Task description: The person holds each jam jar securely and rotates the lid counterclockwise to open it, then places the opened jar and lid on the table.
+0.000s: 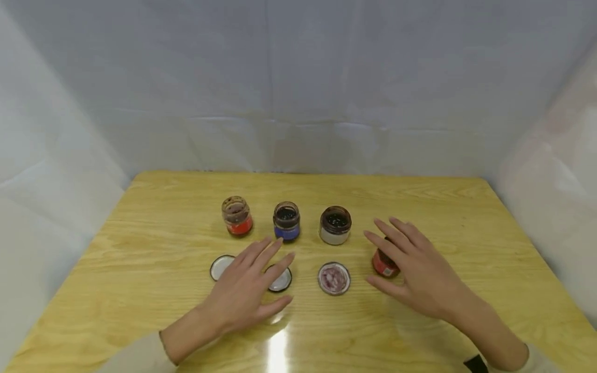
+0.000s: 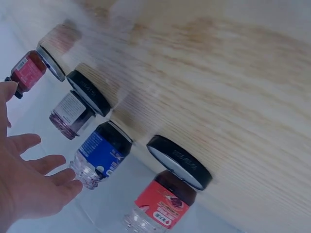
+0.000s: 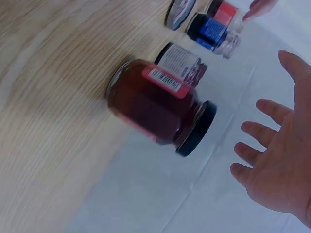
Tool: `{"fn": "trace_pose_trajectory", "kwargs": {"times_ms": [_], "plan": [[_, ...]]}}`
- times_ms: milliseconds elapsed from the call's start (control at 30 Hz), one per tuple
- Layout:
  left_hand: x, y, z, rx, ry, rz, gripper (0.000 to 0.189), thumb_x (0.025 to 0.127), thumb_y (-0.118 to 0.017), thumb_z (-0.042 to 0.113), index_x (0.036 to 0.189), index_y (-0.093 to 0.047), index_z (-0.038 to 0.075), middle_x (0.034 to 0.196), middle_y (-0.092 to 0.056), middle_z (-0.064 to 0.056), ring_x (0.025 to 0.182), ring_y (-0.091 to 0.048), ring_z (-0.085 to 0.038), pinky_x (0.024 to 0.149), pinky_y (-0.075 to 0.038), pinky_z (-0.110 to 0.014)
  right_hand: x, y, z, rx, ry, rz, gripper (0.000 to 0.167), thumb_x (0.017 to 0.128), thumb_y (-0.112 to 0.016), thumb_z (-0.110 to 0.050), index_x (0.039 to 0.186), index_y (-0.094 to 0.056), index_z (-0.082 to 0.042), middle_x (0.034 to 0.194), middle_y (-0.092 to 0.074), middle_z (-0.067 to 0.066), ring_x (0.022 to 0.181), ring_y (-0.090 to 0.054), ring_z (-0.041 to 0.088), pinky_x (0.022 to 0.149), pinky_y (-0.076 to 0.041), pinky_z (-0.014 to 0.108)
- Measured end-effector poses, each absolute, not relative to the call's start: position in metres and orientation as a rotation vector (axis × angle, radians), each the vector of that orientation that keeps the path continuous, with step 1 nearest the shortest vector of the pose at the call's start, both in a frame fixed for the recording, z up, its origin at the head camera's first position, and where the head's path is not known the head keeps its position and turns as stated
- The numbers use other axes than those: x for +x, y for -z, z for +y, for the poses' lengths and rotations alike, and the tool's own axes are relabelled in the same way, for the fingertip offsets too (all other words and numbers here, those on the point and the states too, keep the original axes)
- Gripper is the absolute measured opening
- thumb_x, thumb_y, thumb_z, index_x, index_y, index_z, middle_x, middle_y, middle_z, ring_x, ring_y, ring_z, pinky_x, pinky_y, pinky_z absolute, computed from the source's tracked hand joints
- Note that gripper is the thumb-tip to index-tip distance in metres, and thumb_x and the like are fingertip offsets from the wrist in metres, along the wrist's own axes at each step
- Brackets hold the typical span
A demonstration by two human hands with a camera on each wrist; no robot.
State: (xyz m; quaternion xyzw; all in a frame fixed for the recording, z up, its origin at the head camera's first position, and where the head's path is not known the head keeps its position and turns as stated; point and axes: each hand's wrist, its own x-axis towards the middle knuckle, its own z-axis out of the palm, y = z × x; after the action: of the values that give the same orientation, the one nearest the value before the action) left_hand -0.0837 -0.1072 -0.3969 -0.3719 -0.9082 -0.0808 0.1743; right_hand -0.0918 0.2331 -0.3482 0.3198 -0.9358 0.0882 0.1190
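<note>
My left hand [image 1: 242, 290] is held over the table with its fingers spread, overlapping two lids in the head view: the left lid [image 1: 221, 267] and the middle lid [image 1: 281, 280]. Nothing is in its grasp. Beside the red-labelled jar with its black lid on [image 3: 153, 104], my right hand [image 1: 422, 272] is spread and empty; it partly covers that jar [image 1: 383, 265] in the head view. Three uncapped glass jars stand in a row: one with a red label [image 1: 238, 216], one with a blue label [image 1: 286, 221] and one with a pale label [image 1: 335, 226], dark contents inside.
A third lid [image 1: 333, 278], its underside up and smeared, lies in front of the pale-labelled jar. The wooden table [image 1: 154, 228] ends at a white sheet [image 1: 308, 93] behind, with sheeting on both sides too.
</note>
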Motion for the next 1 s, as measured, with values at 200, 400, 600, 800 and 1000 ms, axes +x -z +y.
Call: {"fn": "trace_pose_trajectory", "kwargs": {"times_ms": [200, 400, 600, 800, 1000], "plan": [[-0.084, 0.393, -0.098, -1.067, 0.215, -2.576, 0.070, 0.087, -0.056, 0.059, 0.141, -0.049, 0.016, 0.147, -0.037, -0.018, 0.135, -0.031, -0.036, 0.110, -0.025, -0.048, -0.091, 0.352, 0.245, 0.863, -0.211, -2.763, 0.074, 0.088, -0.057, -0.058, 0.148, -0.037, -0.020, 0.155, -0.026, 0.004, 0.140, -0.020, 0.032, 0.114, -0.010, 0.044], [-0.084, 0.390, -0.086, -1.090, 0.206, -2.558, 0.071, 0.085, -0.059, 0.059, 0.141, -0.050, 0.016, 0.149, -0.034, -0.017, 0.138, -0.026, -0.036, 0.112, -0.019, -0.047, -0.089, 0.354, 0.256, 0.784, -0.228, -2.792, 0.079, 0.086, -0.059, -0.060, 0.150, -0.032, -0.023, 0.155, -0.024, 0.004, 0.141, -0.019, 0.031, 0.114, -0.010, 0.045], [-0.088, 0.389, -0.076, -1.122, 0.148, -2.543, 0.071, 0.086, -0.056, 0.060, 0.141, -0.048, 0.016, 0.147, -0.037, -0.018, 0.137, -0.026, -0.038, 0.112, -0.018, -0.048, -0.088, 0.358, 0.269, 0.739, -0.211, -2.807, 0.084, 0.084, -0.059, -0.062, 0.152, -0.029, -0.021, 0.155, -0.024, 0.009, 0.140, -0.019, 0.033, 0.113, -0.011, 0.049], [-0.092, 0.390, -0.069, -1.131, 0.107, -2.521, 0.071, 0.086, -0.055, 0.061, 0.141, -0.048, 0.017, 0.146, -0.038, -0.019, 0.137, -0.027, -0.038, 0.112, -0.018, -0.048, -0.085, 0.362, 0.281, 0.687, -0.217, -2.859, 0.087, 0.085, -0.059, -0.062, 0.153, -0.025, -0.020, 0.157, -0.019, 0.009, 0.142, -0.014, 0.032, 0.113, -0.005, 0.051], [-0.094, 0.390, -0.064, -1.127, 0.085, -2.524, 0.072, 0.085, -0.055, 0.062, 0.141, -0.049, 0.017, 0.147, -0.036, -0.019, 0.136, -0.028, -0.038, 0.112, -0.017, -0.048, -0.083, 0.368, 0.290, 0.654, -0.216, -2.893, 0.086, 0.085, -0.059, -0.061, 0.153, -0.023, -0.022, 0.157, -0.016, 0.008, 0.143, -0.011, 0.032, 0.113, 0.000, 0.051]]}}
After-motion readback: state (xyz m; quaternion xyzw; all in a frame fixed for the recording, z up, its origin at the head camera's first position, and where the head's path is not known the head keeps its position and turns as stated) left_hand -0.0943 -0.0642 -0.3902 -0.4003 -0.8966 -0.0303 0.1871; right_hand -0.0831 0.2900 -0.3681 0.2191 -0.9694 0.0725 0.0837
